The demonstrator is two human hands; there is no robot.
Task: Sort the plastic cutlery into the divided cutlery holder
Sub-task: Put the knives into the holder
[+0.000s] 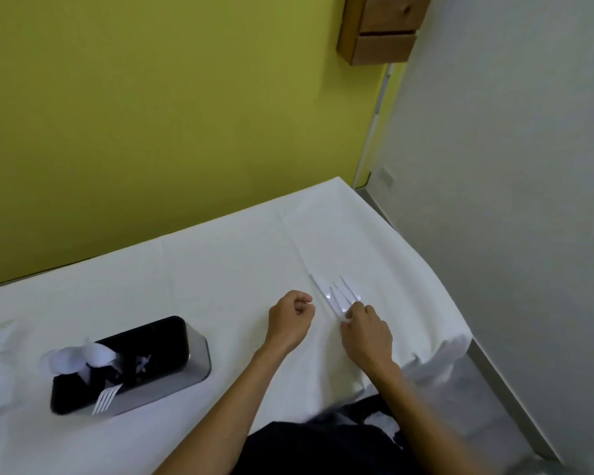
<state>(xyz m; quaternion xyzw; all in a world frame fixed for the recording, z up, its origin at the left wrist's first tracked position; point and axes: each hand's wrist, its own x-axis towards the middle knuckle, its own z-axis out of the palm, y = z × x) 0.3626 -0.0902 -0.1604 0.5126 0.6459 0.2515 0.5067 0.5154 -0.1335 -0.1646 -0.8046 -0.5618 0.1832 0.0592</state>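
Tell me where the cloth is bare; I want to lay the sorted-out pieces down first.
Bare cloth lies between the cutlery holder and the left hand, and along the green wall behind both. It is crowded around the right hand, which fingers loose white cutlery near the table's right edge.

A white cloth (pixel 220 269) is spread over the tabletop (pixel 474 358), draped and bunched at the right corner. Behind it a yellow-green wall (pixel 151 114) is seen, met on the right by a pale grey wall (pixel 511 166). A small wooden drawer unit (pixel 381 27) is mounted high at that corner, with a white conduit (pixel 374 125) run down beneath it. Dark clothing (pixel 316 447) is seen at the lower edge.
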